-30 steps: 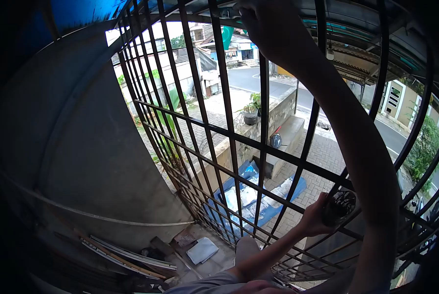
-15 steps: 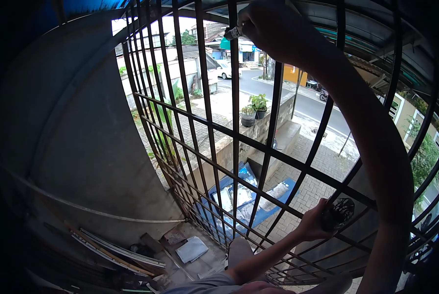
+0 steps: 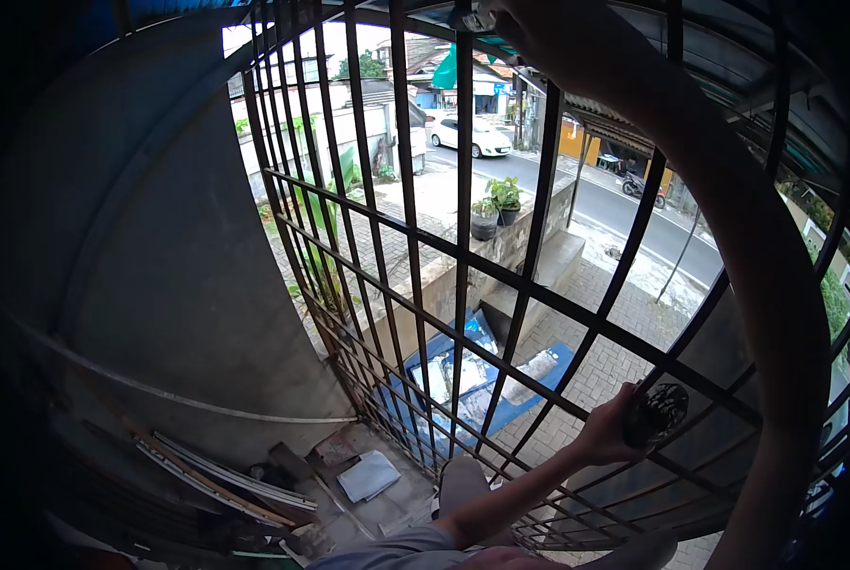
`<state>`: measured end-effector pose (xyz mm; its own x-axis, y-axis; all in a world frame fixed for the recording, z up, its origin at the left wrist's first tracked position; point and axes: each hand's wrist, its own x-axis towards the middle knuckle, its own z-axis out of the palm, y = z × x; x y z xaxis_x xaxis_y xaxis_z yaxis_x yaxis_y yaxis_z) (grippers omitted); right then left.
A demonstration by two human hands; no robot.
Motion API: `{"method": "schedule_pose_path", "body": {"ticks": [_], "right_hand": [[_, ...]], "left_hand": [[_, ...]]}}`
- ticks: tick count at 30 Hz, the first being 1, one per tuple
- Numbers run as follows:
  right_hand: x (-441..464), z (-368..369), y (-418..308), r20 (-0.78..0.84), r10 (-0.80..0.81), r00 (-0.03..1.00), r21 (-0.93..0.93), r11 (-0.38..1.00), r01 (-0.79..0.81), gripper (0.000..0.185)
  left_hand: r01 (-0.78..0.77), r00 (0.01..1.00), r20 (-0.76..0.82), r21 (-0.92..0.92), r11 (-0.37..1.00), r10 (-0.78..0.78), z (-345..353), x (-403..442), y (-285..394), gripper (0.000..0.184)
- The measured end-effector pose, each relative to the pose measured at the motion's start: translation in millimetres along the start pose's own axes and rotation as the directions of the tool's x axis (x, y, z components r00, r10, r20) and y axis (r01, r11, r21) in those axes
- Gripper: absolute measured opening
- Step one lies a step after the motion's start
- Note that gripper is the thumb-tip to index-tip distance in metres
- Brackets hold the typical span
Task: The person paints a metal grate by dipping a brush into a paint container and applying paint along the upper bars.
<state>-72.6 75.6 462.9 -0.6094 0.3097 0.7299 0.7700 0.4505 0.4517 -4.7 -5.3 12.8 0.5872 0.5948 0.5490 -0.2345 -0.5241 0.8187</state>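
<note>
The brush (image 3: pixel 473 18), as it looks, is at the top edge of view by the head of a bar (image 3: pixel 464 133); whether its bristles touch is too dark to tell. The right hand (image 3: pixel 537 36) is closed round it, overhead. A light grip and strokes along the bar's length would likely serve best there. The left hand (image 3: pixel 607 433) grasps a cup (image 3: pixel 658 415), dark-streaked, lower right by the bars; holding it level should guard against spills.

Around, from the left: a grey wall (image 3: pixel 169 237), strips (image 3: pixel 237 478) stacked at its foot, then a folded cloth (image 3: pixel 368 476) on the floor. The rail (image 3: pixel 577 311) crosses the bar and would break a long stroke. Beyond lie a blue sheet (image 3: pixel 479 329), a car (image 3: pixel 468 137) and potted plants (image 3: pixel 504 195).
</note>
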Motion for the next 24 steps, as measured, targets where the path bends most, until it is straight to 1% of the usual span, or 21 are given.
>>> {"method": "schedule_pose_path", "body": {"ticks": [1,2,4,6,9,10,11,13,14,15,17,18,19,21,22,23,24], "right_hand": [[-2.8,6.7,0.8,-0.027,-0.089,0.996,0.026,0.996,0.090,0.013],[-6.6,11.6,2.5,0.036,-0.072,0.997,0.041,0.997,0.071,0.013],[-1.9,6.7,-1.0,0.044,-0.058,0.997,0.058,0.997,0.055,0.013],[3.7,0.9,-2.4,0.052,-0.044,0.998,0.074,0.996,0.040,0.014],[13.6,-5.2,1.3,-0.035,0.016,0.999,-0.133,0.991,-0.021,0.018],[12.1,2.0,1.8,-0.061,-0.075,0.995,-0.193,0.979,0.062,0.017],[8.8,3.9,3.3,-0.060,-0.076,0.995,-0.195,0.979,0.063,0.017],[-0.5,2.4,-6.3,0.083,-0.099,0.992,0.029,0.995,0.097,0.016],[2.1,3.5,-4.2,0.118,-0.062,0.991,0.044,0.997,0.057,0.015],[4.9,-4.6,-7.9,0.119,-0.063,0.991,0.045,0.997,0.058,0.015],[13.3,-28.8,-18.6,0.195,0.082,0.977,0.012,0.996,-0.086,0.015],[15.8,-22.9,-17.2,0.040,-0.016,0.999,-0.006,1.000,0.016,0.016],[15.3,-22.8,-14.0,0.042,-0.016,0.999,-0.006,1.000,0.016,0.016],[14.1,-31.0,-14.8,0.010,0.191,0.981,0.235,0.954,-0.188,0.024],[10.5,-37.4,-21.6,0.025,0.240,0.971,0.205,0.949,-0.240,0.034],[9.2,-38.2,-19.5,0.026,0.238,0.971,0.204,0.950,-0.238,0.034],[6.8,-39.7,-16.6,0.078,0.271,0.959,0.257,0.924,-0.282,0.032]], "left_hand": [[0.010,1.000,0.006,0.000,1.000,-0.010,-1.2,0.7,2.0,0.102],[0.008,1.000,0.005,0.000,1.000,-0.008,-1.1,1.0,1.8,0.102],[0.011,1.000,0.004,0.018,1.000,-0.011,-0.7,0.6,1.4,0.098],[0.002,1.000,-0.004,0.011,1.000,-0.002,-0.7,0.7,1.2,0.099],[0.011,1.000,0.003,-0.008,1.000,-0.011,-1.3,1.5,2.0,0.099],[0.028,1.000,0.015,-0.018,0.999,-0.027,-1.8,1.6,3.2,0.100],[0.025,1.000,0.015,-0.020,0.999,-0.025,-1.0,1.7,1.6,0.100],[-0.001,1.000,-0.011,-0.025,1.000,0.000,1.7,1.3,-1.3,0.099],[-0.001,1.000,-0.011,-0.027,1.000,0.001,3.4,0.5,-2.7,0.099],[-0.004,1.000,-0.011,-0.021,1.000,0.003,3.3,0.4,-2.9,0.099],[-0.006,1.000,-0.011,-0.014,1.000,0.005,2.2,0.4,-2.5,0.099],[-0.008,1.000,-0.012,-0.015,1.000,0.008,2.2,0.2,-2.1,0.099],[-0.012,1.000,-0.013,-0.016,1.000,0.012,2.3,0.1,-1.6,0.099],[-0.013,1.000,-0.011,-0.020,1.000,0.012,1.6,0.4,-0.5,0.098],[-0.011,1.000,-0.013,-0.023,1.000,0.011,1.7,0.8,-0.1,0.098],[-0.013,1.000,-0.014,-0.025,1.000,0.013,1.7,1.0,0.3,0.098],[-0.015,1.000,-0.017,-0.018,1.000,0.014,1.7,0.7,1.1,0.097]]}}
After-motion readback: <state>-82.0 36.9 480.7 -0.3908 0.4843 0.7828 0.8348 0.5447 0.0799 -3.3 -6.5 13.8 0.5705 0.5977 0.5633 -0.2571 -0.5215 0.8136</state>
